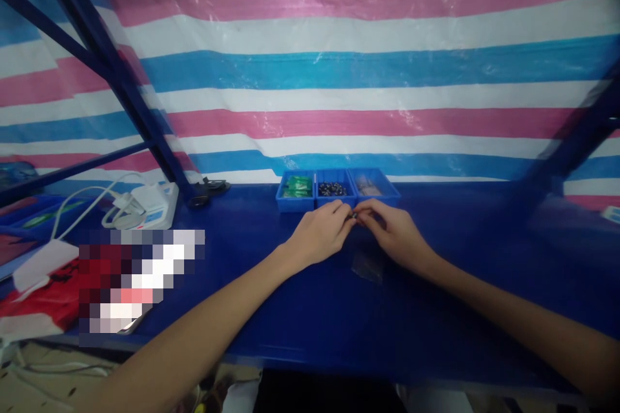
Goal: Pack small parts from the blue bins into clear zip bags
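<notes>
My left hand (323,232) and my right hand (394,232) meet over the blue table, just in front of three small blue bins. Between their fingertips is a small dark piece (354,215), pinched from both sides and too small to name. Green packets (297,186) fill the left bin. The middle bin holds several small black and silvery parts (332,189). In the right bin lie clear plastic bags (367,188), partly hidden behind my right hand. A thin clear plastic bag (367,267) lies flat on the table below my hands.
On the left stand a white power strip (162,206) with cables, a red bag (53,290) and a pixelated, blurred-out object. A black item (208,190) lies near the table's back edge. Blue frame posts and a striped plastic sheet (339,71) close off the back.
</notes>
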A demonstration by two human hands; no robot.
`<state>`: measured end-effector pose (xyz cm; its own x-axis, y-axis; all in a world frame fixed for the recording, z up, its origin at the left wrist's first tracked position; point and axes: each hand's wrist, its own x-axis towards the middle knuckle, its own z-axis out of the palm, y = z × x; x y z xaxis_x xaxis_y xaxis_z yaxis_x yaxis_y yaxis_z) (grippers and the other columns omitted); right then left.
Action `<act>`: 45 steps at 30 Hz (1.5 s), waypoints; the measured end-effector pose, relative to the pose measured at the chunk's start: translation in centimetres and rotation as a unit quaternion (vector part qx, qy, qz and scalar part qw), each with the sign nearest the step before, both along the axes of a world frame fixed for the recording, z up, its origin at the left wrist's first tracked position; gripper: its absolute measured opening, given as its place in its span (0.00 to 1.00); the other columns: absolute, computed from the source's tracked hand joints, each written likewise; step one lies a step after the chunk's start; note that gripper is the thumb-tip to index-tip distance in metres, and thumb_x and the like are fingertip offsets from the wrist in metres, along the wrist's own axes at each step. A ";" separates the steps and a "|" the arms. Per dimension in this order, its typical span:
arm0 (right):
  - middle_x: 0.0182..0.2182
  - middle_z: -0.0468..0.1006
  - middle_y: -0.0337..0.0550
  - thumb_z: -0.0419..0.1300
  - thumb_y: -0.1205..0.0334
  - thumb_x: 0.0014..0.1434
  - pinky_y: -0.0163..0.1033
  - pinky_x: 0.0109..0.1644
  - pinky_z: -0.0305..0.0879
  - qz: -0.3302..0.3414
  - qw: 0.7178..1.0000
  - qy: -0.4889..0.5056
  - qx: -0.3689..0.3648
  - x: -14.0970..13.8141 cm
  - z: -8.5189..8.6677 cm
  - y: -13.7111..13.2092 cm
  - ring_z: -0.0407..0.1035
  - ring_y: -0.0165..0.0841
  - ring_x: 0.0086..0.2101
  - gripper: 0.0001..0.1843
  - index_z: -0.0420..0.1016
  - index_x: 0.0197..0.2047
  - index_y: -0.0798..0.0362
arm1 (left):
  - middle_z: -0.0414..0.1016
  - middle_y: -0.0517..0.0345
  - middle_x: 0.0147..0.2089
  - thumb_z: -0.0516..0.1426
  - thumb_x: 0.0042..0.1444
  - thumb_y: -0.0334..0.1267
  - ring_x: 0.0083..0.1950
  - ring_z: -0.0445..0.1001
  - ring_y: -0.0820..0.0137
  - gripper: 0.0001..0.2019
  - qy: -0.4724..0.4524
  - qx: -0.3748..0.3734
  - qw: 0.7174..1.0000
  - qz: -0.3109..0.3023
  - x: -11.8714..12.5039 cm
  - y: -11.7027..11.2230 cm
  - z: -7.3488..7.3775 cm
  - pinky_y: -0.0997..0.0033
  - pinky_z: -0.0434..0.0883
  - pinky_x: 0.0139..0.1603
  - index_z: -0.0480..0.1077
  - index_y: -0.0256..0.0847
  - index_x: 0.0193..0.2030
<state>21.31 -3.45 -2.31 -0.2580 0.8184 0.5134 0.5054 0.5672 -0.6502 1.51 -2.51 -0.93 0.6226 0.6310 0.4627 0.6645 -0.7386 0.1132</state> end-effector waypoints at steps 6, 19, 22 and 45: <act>0.36 0.82 0.41 0.58 0.63 0.66 0.39 0.40 0.67 0.005 0.999 -0.035 0.007 -0.1 0.0 0.0 0.75 0.35 0.35 0.05 0.76 0.42 0.50 | 0.73 0.54 0.44 0.44 0.74 0.41 0.45 0.74 0.67 0.13 0.003 0.001 1.000 0.000 0.0 0.0 -0.1 0.67 0.72 0.42 0.65 0.39 0.44; 0.29 0.76 0.38 0.54 0.58 0.69 0.39 0.35 0.60 -0.008 0.999 -0.049 0.001 -0.2 0.2 -0.4 0.69 0.33 0.29 0.11 0.73 0.35 0.51 | 0.73 0.53 0.48 0.49 0.72 0.38 0.46 0.76 0.67 0.09 -0.027 0.008 0.999 -0.028 -0.3 0.4 -0.3 0.67 0.74 0.43 0.65 0.40 0.53; 0.31 0.78 0.40 0.56 0.58 0.68 0.39 0.37 0.63 -0.018 0.999 -0.026 0.009 -0.1 0.2 -0.3 0.72 0.34 0.32 0.09 0.73 0.38 0.51 | 0.73 0.54 0.46 0.49 0.72 0.40 0.44 0.75 0.67 0.10 -0.010 0.009 1.000 -0.020 -0.2 0.4 -0.4 0.68 0.74 0.41 0.67 0.39 0.49; 0.32 0.79 0.42 0.58 0.56 0.65 0.41 0.40 0.70 0.025 0.996 0.050 -0.063 -0.2 -0.3 0.2 0.74 0.35 0.33 0.08 0.73 0.39 0.51 | 0.76 0.53 0.51 0.50 0.71 0.36 0.48 0.78 0.66 0.10 -0.025 0.007 0.999 -0.034 -0.4 0.2 0.4 0.67 0.73 0.45 0.65 0.41 0.56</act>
<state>21.14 -3.24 -2.59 -0.2531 0.8651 0.4331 0.4082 0.5014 -0.7629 1.10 -2.32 -0.58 0.6395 0.5816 0.5027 0.6065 -0.7835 0.1349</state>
